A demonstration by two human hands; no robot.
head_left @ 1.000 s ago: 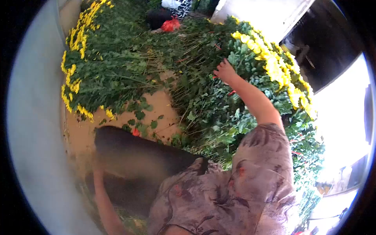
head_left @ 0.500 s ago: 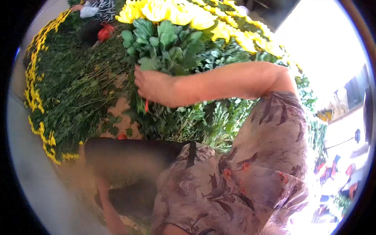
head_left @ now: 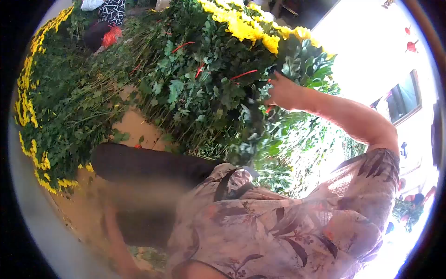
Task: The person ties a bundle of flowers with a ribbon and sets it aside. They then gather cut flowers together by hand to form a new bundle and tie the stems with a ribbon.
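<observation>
My right hand [head_left: 284, 91] reaches out to the upper right, its fingers closed on a leafy bunch of chrysanthemums [head_left: 291, 63]. Bits of red tie show beside the fingers. Yellow flower heads top the bunch, and its stems run down, blurred. It rests against a large pile of similar bunches [head_left: 186, 88], several with red ties round them. My left hand [head_left: 109, 209] is low on the left beside my dark-trousered leg [head_left: 148, 160]. A hazy smear covers it, so its fingers do not show.
A second mass of yellow-headed bunches [head_left: 69, 102] curves along the left. Brown floor [head_left: 139, 128] shows between the piles. At the upper left are a red bundle of ties [head_left: 111, 36] and part of another person in patterned clothing [head_left: 111, 11]. Bright glare fills the right side.
My right hand has carried the chrysanthemum bunch from the middle to the right, onto the pile. The view has shifted, and more tied bunches now show. My left arm stays low.
</observation>
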